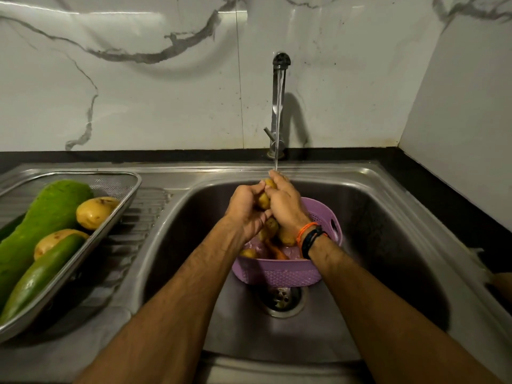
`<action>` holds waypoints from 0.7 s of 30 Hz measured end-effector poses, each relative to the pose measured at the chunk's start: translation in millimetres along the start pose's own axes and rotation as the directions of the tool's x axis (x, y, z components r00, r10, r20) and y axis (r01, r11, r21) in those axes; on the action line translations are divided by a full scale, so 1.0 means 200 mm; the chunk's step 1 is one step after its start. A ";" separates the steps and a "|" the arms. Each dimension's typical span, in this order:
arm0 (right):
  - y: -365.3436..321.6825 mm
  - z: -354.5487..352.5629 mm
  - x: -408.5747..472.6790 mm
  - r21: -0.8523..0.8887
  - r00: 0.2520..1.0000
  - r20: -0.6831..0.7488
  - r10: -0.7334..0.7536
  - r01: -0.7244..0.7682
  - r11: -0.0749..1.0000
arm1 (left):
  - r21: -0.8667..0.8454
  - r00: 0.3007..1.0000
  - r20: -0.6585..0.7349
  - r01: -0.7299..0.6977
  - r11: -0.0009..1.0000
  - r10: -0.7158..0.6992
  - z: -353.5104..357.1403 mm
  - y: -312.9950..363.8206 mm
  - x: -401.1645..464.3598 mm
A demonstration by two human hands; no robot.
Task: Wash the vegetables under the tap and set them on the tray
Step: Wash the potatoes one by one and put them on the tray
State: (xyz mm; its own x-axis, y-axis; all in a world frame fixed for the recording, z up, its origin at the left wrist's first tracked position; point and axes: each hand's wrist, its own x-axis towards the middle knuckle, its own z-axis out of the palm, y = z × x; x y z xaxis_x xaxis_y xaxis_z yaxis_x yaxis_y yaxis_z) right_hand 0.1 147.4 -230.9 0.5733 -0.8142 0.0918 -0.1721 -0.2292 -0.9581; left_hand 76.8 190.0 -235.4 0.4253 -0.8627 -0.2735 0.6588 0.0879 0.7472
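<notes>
Marble-veined wall tiles behind, black counter (432, 173) round steel sink (388, 217). Tap (278, 106) at back edge of sink, running, thin stream landing on hands. Left hand (247, 210) and right hand (285, 206) raised together over sink middle, both with fingers curled round one small potato (264, 195), held between them right under the stream. Orange and dark bands (310, 236) on right wrist. Purple basket (279, 270) in sink bowl directly below hands, just behind drain (281, 297); holds more small potatoes (271, 230) and a carrot (277, 252), partly hidden by wrists. Steel mesh tray (116, 214) on ribbed drainboard at left edge of sink unit, tilted look from wide lens. On tray: big green gourd (47, 214) along its left side, cucumber (41, 275) toward near edge, one potato (95, 213) by right rim, second potato (55, 241) half under cucumber, touching it. Tray well apart from basket. Something tan at right edge of counter, cannot tell what.
</notes>
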 end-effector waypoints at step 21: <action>0.03 0.03 0.02 -0.058 0.999 0.040 0.018 -0.016 0.998 | -0.187 1.000 -0.007 -0.011 0.982 0.010 0.12 -0.03 -0.10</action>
State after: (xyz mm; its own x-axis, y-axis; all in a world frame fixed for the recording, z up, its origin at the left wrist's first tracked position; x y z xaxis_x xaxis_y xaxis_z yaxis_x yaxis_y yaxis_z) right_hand 5.8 146.2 -237.6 0.6016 -0.7963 0.0633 -0.2274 -0.2467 -0.9421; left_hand 49.6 194.2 -219.6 0.4360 -0.8583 -0.2706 0.7587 0.1888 0.6234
